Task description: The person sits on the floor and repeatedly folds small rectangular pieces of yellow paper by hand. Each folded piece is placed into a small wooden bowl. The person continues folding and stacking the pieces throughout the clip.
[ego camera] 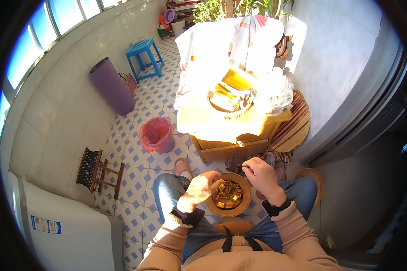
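Observation:
A round woven basket (235,212) stands low between my knees. Inside it lie several small gold-foil-wrapped pieces (236,196), some with red on them. My left hand (203,188) hovers over the basket's left rim, fingers curled, and whether anything is in it is hidden. Above the right rim is my right hand (260,174), thumb and fingertips drawn together. Something small and dark may be at those fingertips, but it is too small to tell. Both wrists wear black bands.
Ahead stands a wooden cabinet (230,149), partly cloth-covered, bearing a wicker basket (220,110), a yellow box (238,79) and a clear plastic bag (276,96). Left of it are a red-lined bin (157,135), a purple rolled mat (112,88), a blue stool (144,49) and a folding stool (90,169).

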`<state>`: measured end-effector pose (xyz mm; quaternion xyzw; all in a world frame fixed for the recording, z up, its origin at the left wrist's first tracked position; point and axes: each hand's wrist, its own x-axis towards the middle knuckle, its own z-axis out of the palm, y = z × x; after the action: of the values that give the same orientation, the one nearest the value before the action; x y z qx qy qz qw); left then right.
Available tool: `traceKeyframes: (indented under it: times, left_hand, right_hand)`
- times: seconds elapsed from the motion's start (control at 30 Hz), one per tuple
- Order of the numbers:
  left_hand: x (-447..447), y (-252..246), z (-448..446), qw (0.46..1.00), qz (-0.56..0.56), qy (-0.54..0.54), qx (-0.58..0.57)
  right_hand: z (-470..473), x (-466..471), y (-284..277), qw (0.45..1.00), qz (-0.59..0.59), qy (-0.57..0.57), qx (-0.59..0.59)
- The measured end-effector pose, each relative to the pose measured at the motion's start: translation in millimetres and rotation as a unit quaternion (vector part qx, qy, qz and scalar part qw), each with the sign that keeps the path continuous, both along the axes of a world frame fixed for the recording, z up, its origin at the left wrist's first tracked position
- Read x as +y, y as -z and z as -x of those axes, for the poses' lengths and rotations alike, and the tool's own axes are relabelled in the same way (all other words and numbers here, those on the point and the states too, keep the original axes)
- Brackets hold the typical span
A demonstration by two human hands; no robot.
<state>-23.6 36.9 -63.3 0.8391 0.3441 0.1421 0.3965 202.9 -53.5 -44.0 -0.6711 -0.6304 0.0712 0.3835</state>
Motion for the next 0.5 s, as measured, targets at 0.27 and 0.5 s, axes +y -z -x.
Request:
traceKeyframes:
  times: [0.27,0.5]
  left_hand:
    - [18.3,22.6,-5.3,0.994,0.101,0.02,0.039]
    - [23.7,17.2,-1.9,0.995,0.089,0.016,0.03]
  right_hand:
    - [-48.4,96.8,-90.5,0.972,-0.184,0.034,-0.145]
    - [-32.0,163.3,-98.7,0.95,-0.108,0.028,-0.293]
